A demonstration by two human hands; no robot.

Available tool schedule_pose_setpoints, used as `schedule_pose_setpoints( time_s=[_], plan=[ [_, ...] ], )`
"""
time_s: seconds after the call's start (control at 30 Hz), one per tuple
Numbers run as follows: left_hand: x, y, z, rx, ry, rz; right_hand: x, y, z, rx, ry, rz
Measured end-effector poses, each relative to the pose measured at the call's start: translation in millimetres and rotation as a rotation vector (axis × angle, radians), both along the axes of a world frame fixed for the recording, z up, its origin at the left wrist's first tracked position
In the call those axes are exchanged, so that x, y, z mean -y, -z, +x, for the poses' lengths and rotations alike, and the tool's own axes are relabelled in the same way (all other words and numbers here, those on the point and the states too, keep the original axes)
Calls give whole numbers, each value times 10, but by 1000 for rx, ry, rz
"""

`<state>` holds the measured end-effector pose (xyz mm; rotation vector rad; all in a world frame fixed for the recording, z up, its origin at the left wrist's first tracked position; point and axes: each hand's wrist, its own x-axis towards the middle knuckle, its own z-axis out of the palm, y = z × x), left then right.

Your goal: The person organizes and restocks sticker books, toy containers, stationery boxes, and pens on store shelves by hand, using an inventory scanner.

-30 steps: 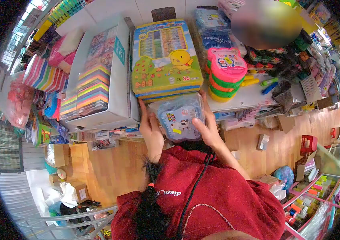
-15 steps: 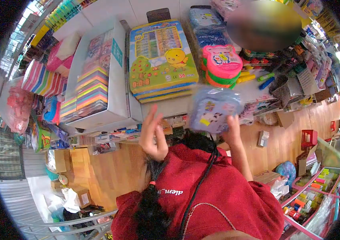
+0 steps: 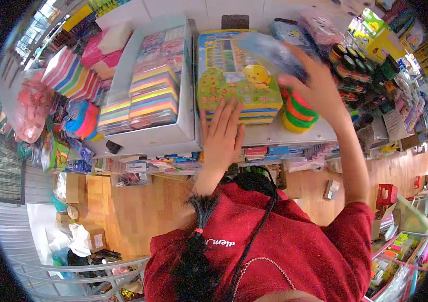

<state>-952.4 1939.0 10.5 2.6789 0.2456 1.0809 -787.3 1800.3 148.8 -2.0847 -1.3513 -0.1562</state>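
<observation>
A flat light-blue package in clear wrap (image 3: 265, 49) is blurred by motion over the upper right part of the stacked yellow boxes with a chick picture (image 3: 239, 85). My right hand (image 3: 317, 83) grips it from the right side, with the fingers bent around its edge. On the front edge of the yellow boxes, my left hand (image 3: 221, 133) lies with its fingers spread and stretched out, holding nothing. Below my right hand is a stack of green, orange and yellow scalloped containers (image 3: 299, 113), its top partly hidden by that hand.
Left of the yellow boxes stands a white open box (image 3: 186, 110) packed with colourful striped packs (image 3: 153, 98). A pink package (image 3: 321, 27) and a dark-blue package (image 3: 294, 32) lie at the back right. Packed goods fill a shelf (image 3: 274, 153) under the counter edge.
My right hand has carried the light-blue package forward, from the counter's front edge to over the yellow boxes. My left hand has come down onto the boxes' front edge. The view has shifted rightward.
</observation>
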Motion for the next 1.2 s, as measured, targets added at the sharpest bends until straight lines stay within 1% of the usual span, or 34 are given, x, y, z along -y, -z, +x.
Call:
schedule_pose_setpoints(
  time_s=[0.03,0.1,0.17,0.3,0.4,0.5,0.6,0.67,0.7,0.8,0.83,0.9,1.0,1.1,1.13,1.2],
  plan=[
    [-30,37,21,-17,-18,2,-243,-20,95,-6,-50,-34],
    [-60,120,34,-4,-10,9,-715,306,509,259,-196,-14],
    [-82,147,48,2,8,2,-997,549,549,303,-148,-129],
    [-116,147,14,-3,53,-29,-1314,590,564,412,-127,-352],
    [-139,185,23,6,77,-45,-1458,544,640,372,-166,-332],
    [-144,157,8,-65,89,-66,-1642,533,807,317,-193,-317],
    [-149,178,16,-35,89,-45,-1719,538,871,330,-141,-304],
    [-157,204,25,-28,88,-39,-1753,571,898,317,-120,-243],
    [-155,212,29,-24,88,-36,-1765,599,917,311,-109,-213],
    [-146,188,11,-34,105,-71,-1747,639,950,537,-15,-38],
    [-148,181,23,-20,110,-80,-1671,585,979,497,-31,-43],
    [-144,176,31,3,121,-103,-1424,256,891,413,-64,-55],
    [-44,75,16,34,58,-165,-841,7,1000,478,152,-146],
    [20,-19,-2,246,169,-359,-506,184,1233,689,353,-260],
    [46,-55,9,279,208,-380,-490,251,1229,689,378,-347],
    [93,-130,24,340,280,-420,-524,358,1132,583,473,-419]
  ],
)
